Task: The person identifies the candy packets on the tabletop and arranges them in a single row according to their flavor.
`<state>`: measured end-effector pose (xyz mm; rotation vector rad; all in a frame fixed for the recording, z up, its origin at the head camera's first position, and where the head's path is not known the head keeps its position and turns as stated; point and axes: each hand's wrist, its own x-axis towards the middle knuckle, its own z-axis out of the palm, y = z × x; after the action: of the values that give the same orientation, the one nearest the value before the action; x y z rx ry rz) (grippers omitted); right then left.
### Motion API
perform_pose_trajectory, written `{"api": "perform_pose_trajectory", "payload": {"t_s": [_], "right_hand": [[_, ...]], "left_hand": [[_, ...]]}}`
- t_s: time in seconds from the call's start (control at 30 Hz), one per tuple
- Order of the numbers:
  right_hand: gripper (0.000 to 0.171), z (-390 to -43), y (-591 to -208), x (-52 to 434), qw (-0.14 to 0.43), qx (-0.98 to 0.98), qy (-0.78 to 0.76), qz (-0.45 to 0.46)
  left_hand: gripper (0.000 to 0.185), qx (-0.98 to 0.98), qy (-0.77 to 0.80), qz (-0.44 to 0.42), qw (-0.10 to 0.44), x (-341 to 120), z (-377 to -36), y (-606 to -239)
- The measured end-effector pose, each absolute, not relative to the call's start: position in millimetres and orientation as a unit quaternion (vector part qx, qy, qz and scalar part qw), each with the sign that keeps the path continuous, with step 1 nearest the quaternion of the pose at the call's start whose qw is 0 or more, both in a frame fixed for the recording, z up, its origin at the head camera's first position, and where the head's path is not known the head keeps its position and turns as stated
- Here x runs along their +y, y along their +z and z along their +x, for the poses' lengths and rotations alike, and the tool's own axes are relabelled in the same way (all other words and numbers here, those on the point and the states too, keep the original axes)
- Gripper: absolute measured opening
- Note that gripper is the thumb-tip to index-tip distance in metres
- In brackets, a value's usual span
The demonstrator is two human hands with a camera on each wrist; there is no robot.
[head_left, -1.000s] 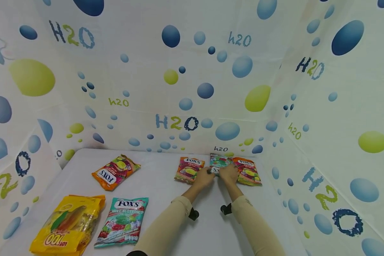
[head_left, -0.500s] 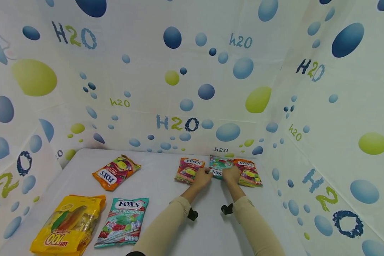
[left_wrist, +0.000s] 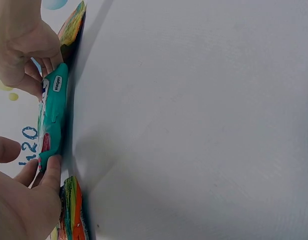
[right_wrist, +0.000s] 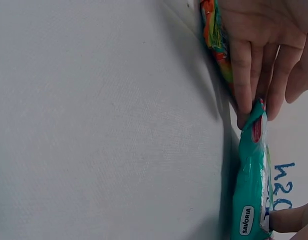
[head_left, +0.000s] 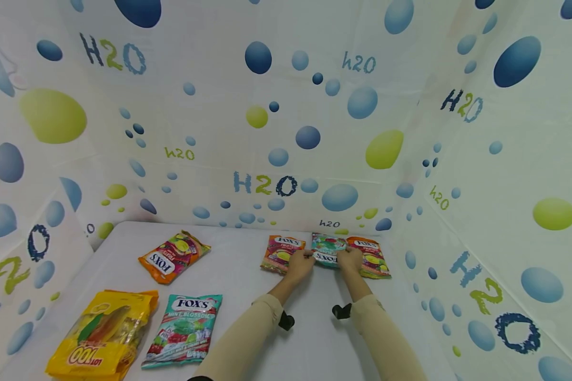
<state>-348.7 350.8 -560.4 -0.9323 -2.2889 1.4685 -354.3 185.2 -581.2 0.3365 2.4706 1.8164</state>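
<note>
In the head view, a green Fox's candy bag (head_left: pixel 328 244) lies at the back of the table, its brand name upside down toward me. My left hand (head_left: pixel 299 265) is at its left end. In the left wrist view, straight fingers (left_wrist: pixel 53 172) of that hand touch the bag's end, the thumb standing apart. My right hand (head_left: pixel 350 259) holds the opposite end, thumb (right_wrist: pixel 286 220) on the printed face beside the Savoria label. Orange Fox's candy bags flank the green one: one on the left (head_left: pixel 283 253), one on the right (head_left: pixel 369 256).
On the table's left side lie another orange Fox's bag (head_left: pixel 173 256), a green Fox's Mint Blossom bag (head_left: pixel 185 328) and a large yellow candy bag (head_left: pixel 100 333). A patterned white sheet (head_left: pixel 209 106) rises behind the table and along both sides.
My right hand has slid slightly right from over the green bag to its right end, baring more of its front. The left hand has shifted slightly left. The other bags stay put.
</note>
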Motion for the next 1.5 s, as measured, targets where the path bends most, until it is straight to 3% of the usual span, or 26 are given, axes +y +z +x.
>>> {"api": "perform_pose_trajectory", "payload": {"t_s": [0.23, 0.63, 1.5], "right_hand": [[0.049, -347.3, -561.7, 348.9, 0.136, -0.780, 0.521, -0.319], [0.051, -351.7, -559.5, 345.1, 0.145, -0.762, 0.545, -0.320], [0.048, -341.5, -550.5, 341.0, 0.169, -0.754, 0.562, -0.295]], "left_hand": [[0.034, 0.789, 0.603, 0.105, 0.057, 179.7, -351.3, -579.7], [0.033, 0.793, 0.601, 0.089, 0.029, 175.8, -348.9, -571.1], [0.030, 0.781, 0.620, 0.071, 0.030, 171.7, -338.1, -562.8]]}}
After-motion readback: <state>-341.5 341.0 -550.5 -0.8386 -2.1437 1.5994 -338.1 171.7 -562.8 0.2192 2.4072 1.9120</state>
